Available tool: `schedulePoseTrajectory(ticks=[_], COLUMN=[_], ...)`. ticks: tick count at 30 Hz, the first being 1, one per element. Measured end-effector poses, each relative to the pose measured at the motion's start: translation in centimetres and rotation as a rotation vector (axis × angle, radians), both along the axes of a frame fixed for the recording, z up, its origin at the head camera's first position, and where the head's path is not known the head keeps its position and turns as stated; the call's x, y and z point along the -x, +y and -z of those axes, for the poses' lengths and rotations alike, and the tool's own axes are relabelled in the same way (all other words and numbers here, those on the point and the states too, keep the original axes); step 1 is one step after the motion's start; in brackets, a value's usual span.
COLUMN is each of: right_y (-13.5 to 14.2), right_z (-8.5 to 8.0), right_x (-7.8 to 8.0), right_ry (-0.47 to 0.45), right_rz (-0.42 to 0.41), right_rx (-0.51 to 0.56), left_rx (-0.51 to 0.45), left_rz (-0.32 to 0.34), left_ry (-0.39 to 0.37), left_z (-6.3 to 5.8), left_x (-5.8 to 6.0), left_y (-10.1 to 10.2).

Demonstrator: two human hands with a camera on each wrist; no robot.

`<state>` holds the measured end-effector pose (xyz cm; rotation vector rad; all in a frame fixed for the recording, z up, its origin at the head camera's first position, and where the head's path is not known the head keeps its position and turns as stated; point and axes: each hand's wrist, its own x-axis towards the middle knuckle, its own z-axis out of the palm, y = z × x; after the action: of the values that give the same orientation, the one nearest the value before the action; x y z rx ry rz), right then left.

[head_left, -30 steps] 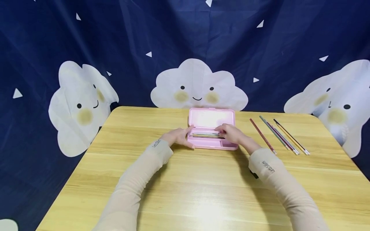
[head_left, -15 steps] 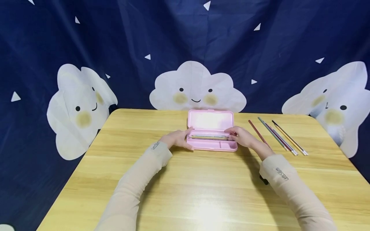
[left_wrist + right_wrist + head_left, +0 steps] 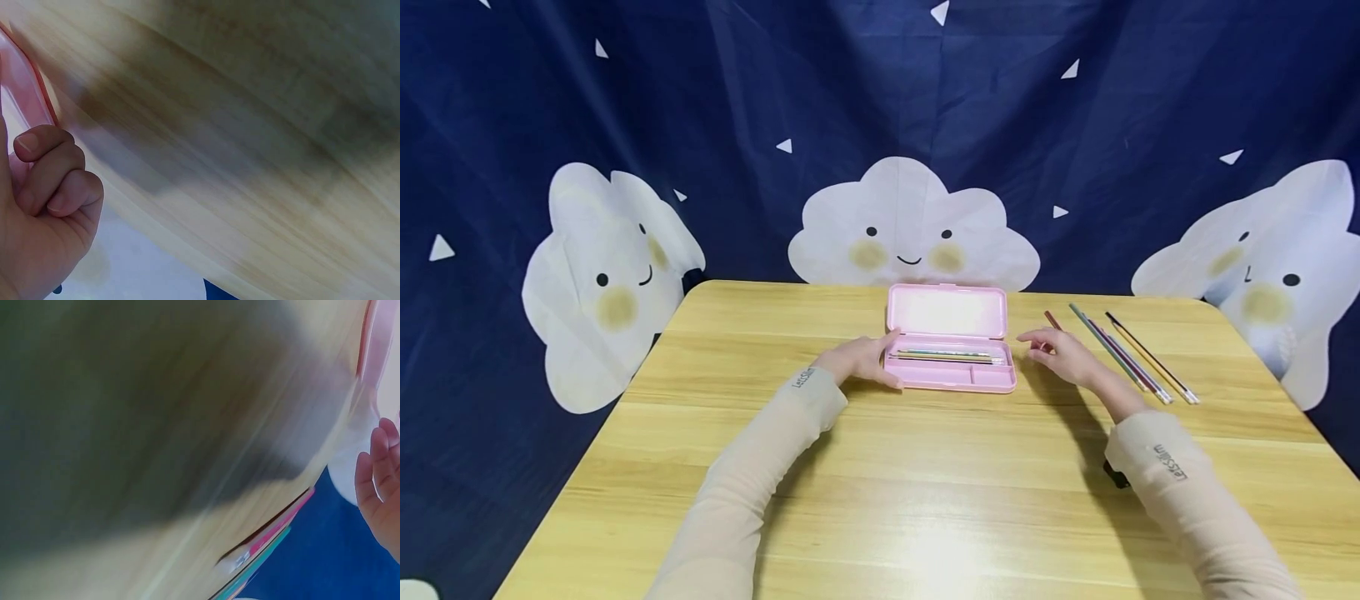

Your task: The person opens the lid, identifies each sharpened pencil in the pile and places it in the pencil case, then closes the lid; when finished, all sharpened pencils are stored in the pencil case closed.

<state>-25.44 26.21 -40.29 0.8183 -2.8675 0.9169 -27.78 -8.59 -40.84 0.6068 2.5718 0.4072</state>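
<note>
Right hand [image 3: 1062, 354] was drawn away from the pink case [image 3: 932, 377] mid-frame, grip loosely spread with nothing held, so several pencils [image 3: 947, 357] were left inside, loose pencils [image 3: 1122, 358] lay right of centre, and the case's left end was pinched by the left hand [image 3: 860, 358].

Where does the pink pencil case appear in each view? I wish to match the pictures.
Head: the pink pencil case lies open, right of centre.
Left wrist: the case, cut off at upper left.
Right wrist: the case, cut off at upper right.
Shared landmark: wooden table.
</note>
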Motion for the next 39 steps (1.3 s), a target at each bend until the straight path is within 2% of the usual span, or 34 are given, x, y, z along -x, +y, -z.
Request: schedulePoseTrajectory(ticks=[6, 11, 23, 32, 39], right_y=[2.1, 4.1, 7.9, 11.4, 11.2], right_z=[0.1, 0.0, 0.0, 1.6, 0.7], right_x=[-0.5, -0.9, -1.1, -0.4, -1.2], right_ry=[0.030, -0.003, -0.015, 0.002, -0.012], right_rz=[0.048, 0.115, 0.223, 0.247, 0.344], right_rx=[0.001, -0.028, -0.099, 0.041, -0.124], left_rx=[-0.006, -0.002, 0.011, 0.002, -0.007], left_rz=[-0.005, -0.008, -0.021, -0.018, -0.017], left_ry=[-0.008, -0.013, -0.025, -0.018, -0.020], left_z=[-0.1, -0.1, -0.2, -0.3, -0.2], left_x=[0.0, 0.0, -0.1, -0.2, -0.2], left_y=[0.0, 0.0, 0.0, -0.1, 0.0])
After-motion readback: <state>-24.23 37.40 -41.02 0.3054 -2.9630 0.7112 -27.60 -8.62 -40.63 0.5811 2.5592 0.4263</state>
